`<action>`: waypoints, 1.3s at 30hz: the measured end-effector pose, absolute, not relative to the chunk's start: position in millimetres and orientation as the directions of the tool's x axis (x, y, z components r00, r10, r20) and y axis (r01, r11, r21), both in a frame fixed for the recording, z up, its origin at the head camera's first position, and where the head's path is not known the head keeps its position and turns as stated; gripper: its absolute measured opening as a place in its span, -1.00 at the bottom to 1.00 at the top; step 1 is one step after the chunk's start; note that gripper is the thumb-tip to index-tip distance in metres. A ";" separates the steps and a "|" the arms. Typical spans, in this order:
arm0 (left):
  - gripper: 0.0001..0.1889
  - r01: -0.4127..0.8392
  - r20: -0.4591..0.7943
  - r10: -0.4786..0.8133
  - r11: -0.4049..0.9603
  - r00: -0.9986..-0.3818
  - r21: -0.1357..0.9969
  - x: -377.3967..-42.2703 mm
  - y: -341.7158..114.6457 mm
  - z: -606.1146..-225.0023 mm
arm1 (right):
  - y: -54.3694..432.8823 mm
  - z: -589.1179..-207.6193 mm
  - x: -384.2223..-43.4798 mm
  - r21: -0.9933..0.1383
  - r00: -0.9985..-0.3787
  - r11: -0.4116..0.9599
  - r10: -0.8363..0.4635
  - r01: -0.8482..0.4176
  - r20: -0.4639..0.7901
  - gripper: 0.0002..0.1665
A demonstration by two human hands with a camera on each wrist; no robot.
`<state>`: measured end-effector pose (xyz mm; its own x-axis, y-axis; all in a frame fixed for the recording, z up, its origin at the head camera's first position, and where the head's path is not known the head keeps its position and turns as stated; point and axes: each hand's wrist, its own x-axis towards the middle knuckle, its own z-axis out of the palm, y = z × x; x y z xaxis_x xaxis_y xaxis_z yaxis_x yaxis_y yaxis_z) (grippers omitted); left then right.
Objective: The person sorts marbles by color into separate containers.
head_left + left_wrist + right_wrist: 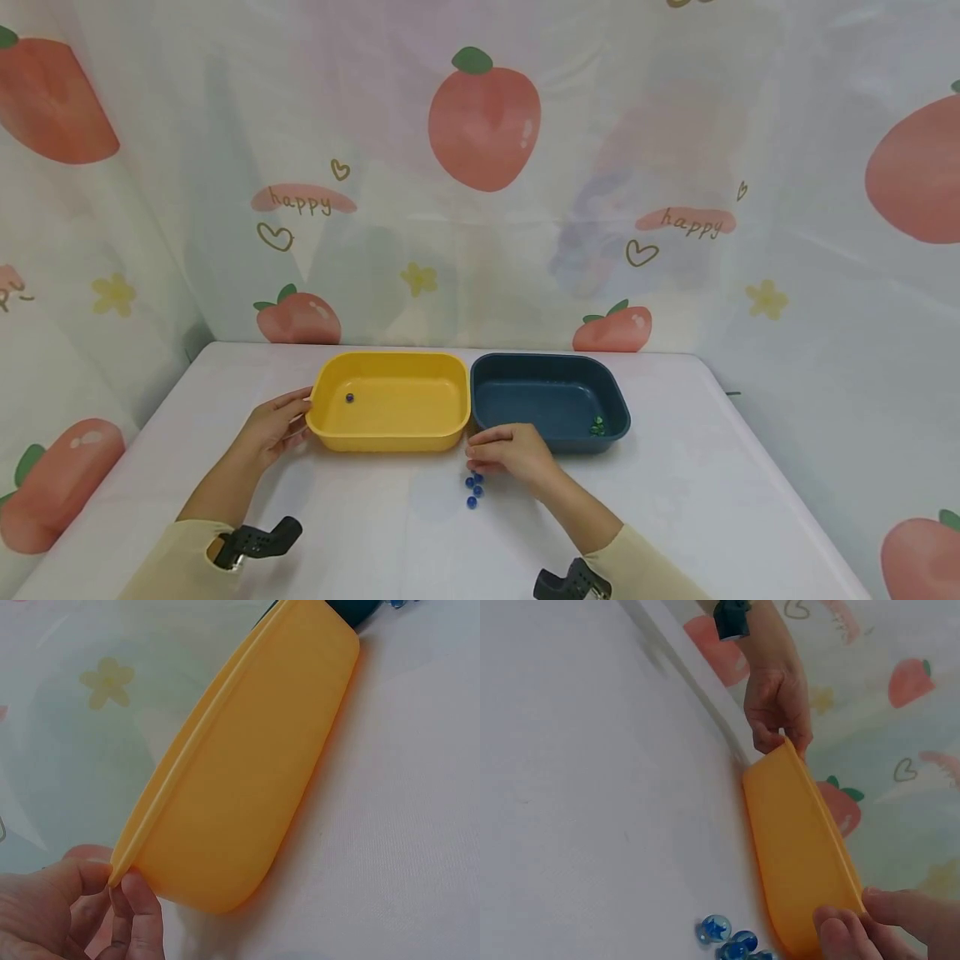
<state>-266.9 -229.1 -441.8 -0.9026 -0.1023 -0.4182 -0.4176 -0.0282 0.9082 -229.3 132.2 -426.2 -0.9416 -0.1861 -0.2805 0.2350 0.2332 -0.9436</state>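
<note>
A yellow plastic basin (pixel 388 443) stands on the table with one dark blue marble (pixel 349 397) inside. My left hand (pixel 272 427) pinches its rim at the left end, thumb and fingers on either side, clear in the left wrist view. At the front right corner my right hand (pixel 513 454) has its fingertips (pixel 881 901) on both sides of the same rim. Several clear marbles with blue swirls (pixel 715 928) lie on the cloth just in front of that corner, close below the right fingers in the head view.
Right beside the yellow basin is a dark blue basin (pixel 543 360) holding several green marbles (pixel 597 426). A white cloth (pixel 352 525) covers the table. Behind and at the sides hangs a curtain (pixel 480 250) printed with fruit.
</note>
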 end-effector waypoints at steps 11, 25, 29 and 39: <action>-0.39 -0.418 -0.422 -0.095 -0.053 -0.902 0.907 -266.8 -229.0 -440.8 | 148.5 -443.8 -218.8 -0.924 -0.957 0.316 -0.122 0.215 -0.264 -0.68; -0.41 -0.434 -0.437 -0.103 -0.047 -0.894 0.900 -266.9 -228.6 -441.3 | 152.7 -463.0 -220.5 -0.925 -0.964 0.336 -0.131 0.177 -0.232 -0.70; -0.42 -0.433 -0.435 -0.100 -0.045 -0.895 0.900 -267.2 -228.3 -441.5 | 151.1 -466.1 -221.4 -0.925 -0.965 0.342 -0.135 0.167 -0.224 -0.70; -0.40 -0.433 -0.436 -0.090 -0.051 -0.896 0.900 -266.7 -228.5 -439.0 | 145.3 -471.5 -222.7 -0.926 -0.977 0.356 -0.118 0.124 -0.176 -0.72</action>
<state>-266.7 -228.5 -439.0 -0.8955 -0.0895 -0.4359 -0.4330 -0.0511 0.8999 -222.7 145.3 -471.5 -0.9774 -0.1176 -0.1759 0.1239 0.3557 -0.9263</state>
